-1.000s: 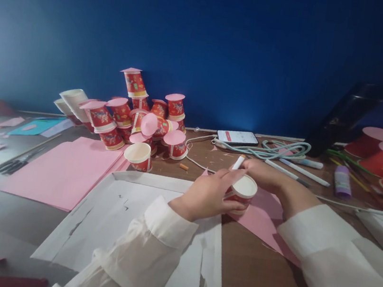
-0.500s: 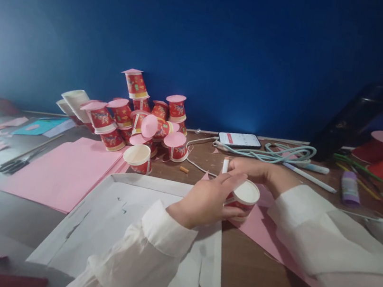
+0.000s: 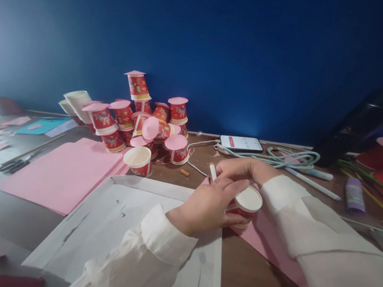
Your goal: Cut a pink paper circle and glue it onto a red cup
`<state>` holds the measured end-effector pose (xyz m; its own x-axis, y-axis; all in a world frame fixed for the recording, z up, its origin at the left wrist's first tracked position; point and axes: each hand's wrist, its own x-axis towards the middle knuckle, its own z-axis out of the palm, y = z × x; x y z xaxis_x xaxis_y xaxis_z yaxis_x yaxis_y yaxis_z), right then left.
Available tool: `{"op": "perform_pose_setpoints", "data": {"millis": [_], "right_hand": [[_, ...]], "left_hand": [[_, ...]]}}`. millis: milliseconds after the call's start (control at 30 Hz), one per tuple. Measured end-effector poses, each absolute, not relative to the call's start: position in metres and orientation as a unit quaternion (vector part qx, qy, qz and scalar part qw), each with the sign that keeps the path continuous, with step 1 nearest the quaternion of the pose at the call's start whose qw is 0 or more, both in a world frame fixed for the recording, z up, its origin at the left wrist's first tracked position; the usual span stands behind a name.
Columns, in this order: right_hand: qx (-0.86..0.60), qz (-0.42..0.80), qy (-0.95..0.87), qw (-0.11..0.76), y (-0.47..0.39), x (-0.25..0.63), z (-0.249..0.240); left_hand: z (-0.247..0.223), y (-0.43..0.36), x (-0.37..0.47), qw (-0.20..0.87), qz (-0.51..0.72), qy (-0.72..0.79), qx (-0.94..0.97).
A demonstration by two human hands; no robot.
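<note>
My left hand (image 3: 206, 203) is wrapped round a red paper cup (image 3: 248, 201), which stands upright, its pale round face up, on pink paper (image 3: 270, 239). Just behind the cup, my right hand (image 3: 238, 168) holds a white marker (image 3: 212, 172) with an orange end; its lower part is hidden behind my left hand. An orange cap (image 3: 184, 173) lies on the brown table to the left. Another red cup (image 3: 138, 159), its pale round face up, stands near the tray's back edge.
Several red cups with pink discs (image 3: 120, 112) are stacked at back left. Pink sheets (image 3: 53, 173) lie beside a white tray (image 3: 54, 243). Farther right are a phone (image 3: 242, 143), a coiled cable (image 3: 295, 156), a purple glue stick (image 3: 355, 194) and a dark bottle (image 3: 363, 126).
My right hand has moved left round the back of the cup, and the marker now tilts to the left. My left hand still holds the cup. The view has shifted slightly.
</note>
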<state>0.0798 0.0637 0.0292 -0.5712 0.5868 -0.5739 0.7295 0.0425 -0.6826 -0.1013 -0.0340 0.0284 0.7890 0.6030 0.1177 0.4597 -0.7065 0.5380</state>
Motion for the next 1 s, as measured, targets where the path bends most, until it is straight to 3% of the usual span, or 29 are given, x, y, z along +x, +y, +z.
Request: {"op": "perform_pose_setpoints", "data": {"millis": [1000], "right_hand": [[0.462,-0.475,0.744,0.092,0.064,0.077,0.031]], "left_hand": [[0.028,-0.035,-0.101,0.234,0.133,0.304,0.914]]}}
